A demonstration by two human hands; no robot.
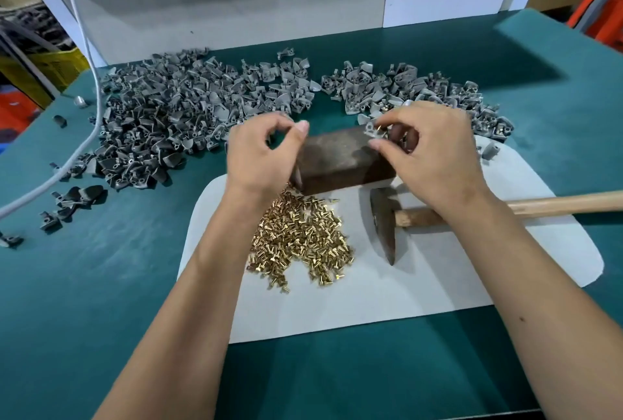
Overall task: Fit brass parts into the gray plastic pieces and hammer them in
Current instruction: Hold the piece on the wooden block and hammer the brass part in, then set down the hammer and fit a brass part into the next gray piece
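Observation:
My right hand [431, 153] pinches a small gray plastic piece [371, 129] with a glint of brass in it, above the far right end of a dark metal block [340, 160]. My left hand [259, 153] hovers over the block's left end with fingers curled; I cannot see anything in it. A heap of brass parts [300, 234] lies on the white sheet [387, 298] below the block. A hammer [384, 224] with a wooden handle rests on the sheet to the right, under my right forearm.
A large pile of gray plastic pieces [175, 123] covers the green table [101, 285] at the left; a smaller pile [404, 89] lies at the back right. A white cable [94, 109] runs down the left. A white back panel [236, 8] stands behind.

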